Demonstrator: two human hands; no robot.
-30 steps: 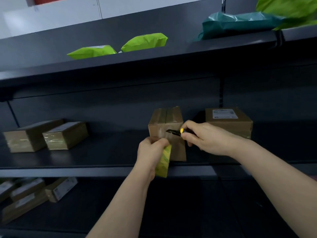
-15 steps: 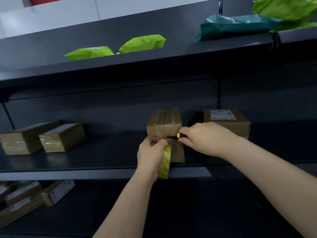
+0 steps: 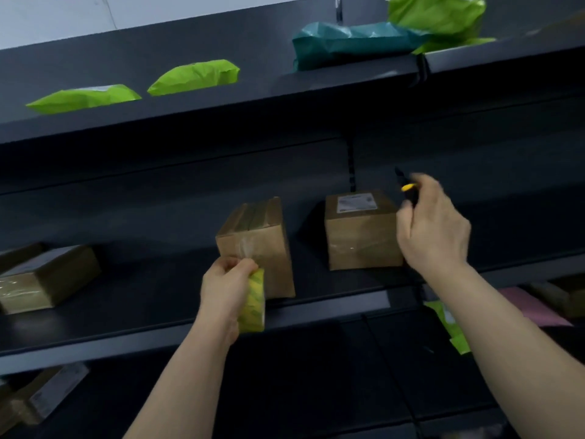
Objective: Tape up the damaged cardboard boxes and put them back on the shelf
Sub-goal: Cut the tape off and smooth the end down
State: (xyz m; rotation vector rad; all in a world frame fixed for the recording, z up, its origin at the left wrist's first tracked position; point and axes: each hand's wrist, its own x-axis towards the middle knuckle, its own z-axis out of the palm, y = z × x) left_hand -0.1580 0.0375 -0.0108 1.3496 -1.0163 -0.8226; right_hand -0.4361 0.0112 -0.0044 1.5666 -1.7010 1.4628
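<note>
Left hand (image 3: 226,282): fingers curled tight round the roll (image 3: 254,304), at 7 o'clock of the box (image 3: 269,248); right hand (image 3: 433,231): fingers clamped on the cutter (image 3: 406,187), up at 2 o'clock. Box stands on the shelf (image 3: 316,307), strip (image 3: 244,248) on its front; I'd say cut done, seam step closing. Next: press the loose end flat, blade kept away.

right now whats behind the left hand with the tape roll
The cardboard box stands on the shelf behind the left hand and tape roll; they cover its lower left corner.
</note>
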